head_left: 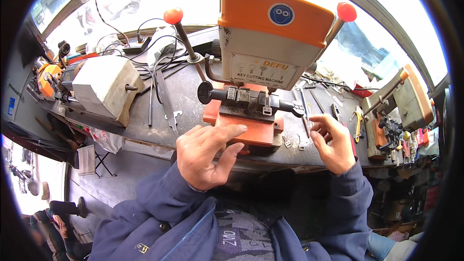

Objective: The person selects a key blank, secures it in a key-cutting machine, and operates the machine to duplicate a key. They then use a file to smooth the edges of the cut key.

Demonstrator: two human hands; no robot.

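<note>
A key cutting machine (270, 34) with an orange top and pale body stands in front of me. In its clamps (246, 99), a key (267, 110) shows its metal bow toward me. My left hand (204, 158) hovers at the near left edge of the orange base (246, 130), index finger stretched out and thumb apart, holding nothing I can see. My right hand (333, 144) is just right of and nearer than the black clamp knob (296, 108), its fingers loosely bent and apart. Two loose keys, one silver (302, 145), lie on the bench between the machine and that hand.
Two red-knobbed levers (173, 16) rise beside the machine. Another machine (106, 87) stands on the left of the bench, and one more (411, 96) on the right. Cables and a long flat metal strip (166, 101) lie to the left; yellow-handled pliers (358, 124) lie right. A person sits lower left.
</note>
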